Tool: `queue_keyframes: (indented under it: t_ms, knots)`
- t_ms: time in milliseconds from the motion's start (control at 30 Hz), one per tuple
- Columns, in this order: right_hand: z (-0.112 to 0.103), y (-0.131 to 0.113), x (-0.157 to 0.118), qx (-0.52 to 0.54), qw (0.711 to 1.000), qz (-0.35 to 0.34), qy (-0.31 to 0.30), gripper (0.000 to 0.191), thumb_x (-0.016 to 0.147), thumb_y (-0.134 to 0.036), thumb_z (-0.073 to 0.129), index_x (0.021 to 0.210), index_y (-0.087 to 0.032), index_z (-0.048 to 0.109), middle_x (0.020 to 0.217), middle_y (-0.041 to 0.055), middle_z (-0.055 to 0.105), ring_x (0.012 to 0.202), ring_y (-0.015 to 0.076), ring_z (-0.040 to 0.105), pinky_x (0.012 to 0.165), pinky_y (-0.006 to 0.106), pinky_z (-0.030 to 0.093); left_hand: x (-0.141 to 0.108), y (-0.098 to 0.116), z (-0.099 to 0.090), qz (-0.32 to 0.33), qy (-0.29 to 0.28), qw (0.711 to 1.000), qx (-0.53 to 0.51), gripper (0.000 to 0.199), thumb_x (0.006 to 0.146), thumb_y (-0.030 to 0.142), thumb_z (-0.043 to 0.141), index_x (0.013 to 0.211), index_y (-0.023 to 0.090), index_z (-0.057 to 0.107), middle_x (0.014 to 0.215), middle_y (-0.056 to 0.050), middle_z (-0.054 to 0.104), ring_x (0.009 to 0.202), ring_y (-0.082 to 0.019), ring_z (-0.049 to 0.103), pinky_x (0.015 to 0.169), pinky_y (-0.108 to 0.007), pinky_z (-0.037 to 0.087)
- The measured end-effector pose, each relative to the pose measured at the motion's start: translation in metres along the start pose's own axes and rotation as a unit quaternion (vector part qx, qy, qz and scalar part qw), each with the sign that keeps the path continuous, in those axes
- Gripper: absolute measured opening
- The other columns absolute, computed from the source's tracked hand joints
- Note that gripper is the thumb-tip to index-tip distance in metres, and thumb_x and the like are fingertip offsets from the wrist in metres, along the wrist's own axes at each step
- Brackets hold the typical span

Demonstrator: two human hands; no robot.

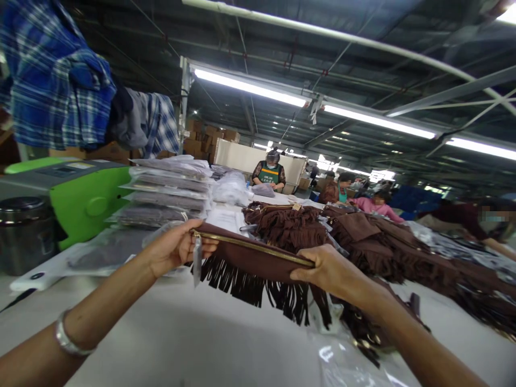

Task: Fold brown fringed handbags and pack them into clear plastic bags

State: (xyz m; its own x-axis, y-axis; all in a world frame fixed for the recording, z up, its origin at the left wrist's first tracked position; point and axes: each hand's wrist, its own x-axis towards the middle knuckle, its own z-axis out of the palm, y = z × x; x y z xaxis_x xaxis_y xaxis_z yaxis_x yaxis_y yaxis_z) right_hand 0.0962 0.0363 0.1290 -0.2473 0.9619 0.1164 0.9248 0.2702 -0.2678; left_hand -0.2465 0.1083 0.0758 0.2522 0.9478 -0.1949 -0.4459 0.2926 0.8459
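A brown fringed bag (258, 258) with a brass zipper along its top edge is stretched between my two hands above the white table. My left hand (181, 244) grips the zipper's left end, where a plastic-wrapped zipper pull (197, 260) dangles. At the other end, my right hand (332, 271) pinches the bag's top corner between thumb and fingers. The zipper looks closed, and dark fringe hangs from the lower edge. Under my right forearm lie dark straps with metal rings (368, 336) and a clear plastic bag (346, 360).
Stacked plastic-packed goods (165, 193) stand at left beside a green machine (88, 199) and a metal canister (26, 234). Piles of brown fringed bags (290, 223) cover the table's far right side. A person in a green apron (271, 174) works opposite; others are at right.
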Motion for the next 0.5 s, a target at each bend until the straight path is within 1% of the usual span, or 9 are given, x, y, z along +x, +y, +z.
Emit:
queue_keyframes:
  t_ms: [33,100,167,233,267,333,400,433,500]
  knots:
    - [-0.005,-0.002,-0.002,0.03,0.999,-0.007,-0.027,0.019,0.075,-0.036,0.067,0.072,-0.017,0.066,0.061,-0.0057,0.052,0.055,0.0098,0.044,0.047,0.021,0.027,-0.002,0.004,-0.002,-0.005,-0.011,1.0,0.012,0.025,0.089,0.034,0.056,0.085,0.011,0.066,0.071,-0.01,0.072,0.058,-0.021,0.069,0.057,-0.032,0.06]
    - [-0.004,0.0,-0.004,0.061,0.995,-0.018,-0.081,0.015,0.075,-0.032,0.066,0.074,-0.017,0.065,0.061,-0.0069,0.049,0.054,0.0087,0.041,0.046,0.02,0.025,0.0,0.002,-0.009,-0.017,-0.03,0.998,0.059,0.03,0.089,0.039,0.056,0.081,0.012,0.065,0.07,-0.009,0.071,0.049,-0.015,0.062,0.046,-0.025,0.055]
    - [0.008,0.006,0.001,0.027,0.993,-0.025,-0.108,0.013,0.074,-0.029,0.066,0.069,-0.017,0.064,0.058,-0.0074,0.047,0.053,0.0085,0.04,0.045,0.02,0.025,0.009,-0.008,-0.018,-0.039,-0.041,0.992,0.115,0.037,0.089,0.045,0.055,0.073,0.013,0.064,0.061,-0.006,0.067,0.035,-0.009,0.048,0.033,-0.019,0.041]
    - [0.02,0.012,0.013,-0.031,0.995,-0.022,-0.097,0.013,0.072,-0.026,0.068,0.064,-0.017,0.062,0.057,-0.0068,0.048,0.053,0.0093,0.043,0.046,0.021,0.026,0.023,-0.02,-0.025,-0.054,-0.046,0.985,0.157,0.043,0.088,0.049,0.054,0.064,0.014,0.06,0.051,-0.002,0.06,0.028,-0.005,0.034,0.027,-0.017,0.028]
    - [0.025,0.013,0.02,-0.056,0.995,-0.017,-0.079,0.012,0.072,-0.025,0.068,0.063,-0.017,0.063,0.057,-0.006,0.05,0.055,0.0101,0.045,0.048,0.021,0.027,0.03,-0.024,-0.027,-0.055,-0.046,0.983,0.168,0.044,0.087,0.05,0.053,0.062,0.014,0.058,0.048,0.0,0.056,0.027,-0.004,0.029,0.027,-0.016,0.025]
    - [0.031,0.014,0.035,-0.089,0.996,-0.008,-0.03,0.009,0.076,-0.022,0.065,0.069,-0.018,0.066,0.063,-0.0026,0.058,0.061,0.0128,0.051,0.054,0.022,0.03,0.044,-0.027,-0.029,-0.039,-0.044,0.982,0.18,0.046,0.085,0.054,0.053,0.062,0.015,0.057,0.043,0.003,0.051,0.027,-0.004,0.027,0.028,-0.016,0.021]
    - [0.033,0.014,0.046,-0.117,0.993,0.0,0.01,0.011,0.082,-0.021,0.059,0.077,-0.019,0.069,0.071,0.0015,0.063,0.069,0.0158,0.056,0.06,0.024,0.032,0.053,-0.026,-0.028,-0.024,-0.046,0.979,0.198,0.05,0.081,0.062,0.053,0.062,0.016,0.056,0.038,0.005,0.044,0.027,-0.005,0.027,0.028,-0.016,0.018]
    - [0.032,0.014,0.049,-0.127,0.992,0.001,0.018,0.012,0.082,-0.02,0.058,0.078,-0.019,0.069,0.072,0.0028,0.065,0.072,0.0169,0.057,0.062,0.025,0.032,0.055,-0.025,-0.028,-0.023,-0.047,0.976,0.212,0.053,0.077,0.067,0.054,0.061,0.017,0.056,0.035,0.007,0.039,0.026,-0.006,0.026,0.028,-0.017,0.016]
    - [0.028,0.013,0.047,-0.135,0.991,-0.001,0.01,0.011,0.08,-0.019,0.06,0.074,-0.018,0.069,0.068,0.0031,0.064,0.069,0.0168,0.057,0.061,0.025,0.032,0.056,-0.023,-0.027,-0.025,-0.049,0.967,0.249,0.056,0.069,0.072,0.059,0.058,0.017,0.056,0.033,0.007,0.035,0.026,-0.007,0.026,0.028,-0.018,0.014]
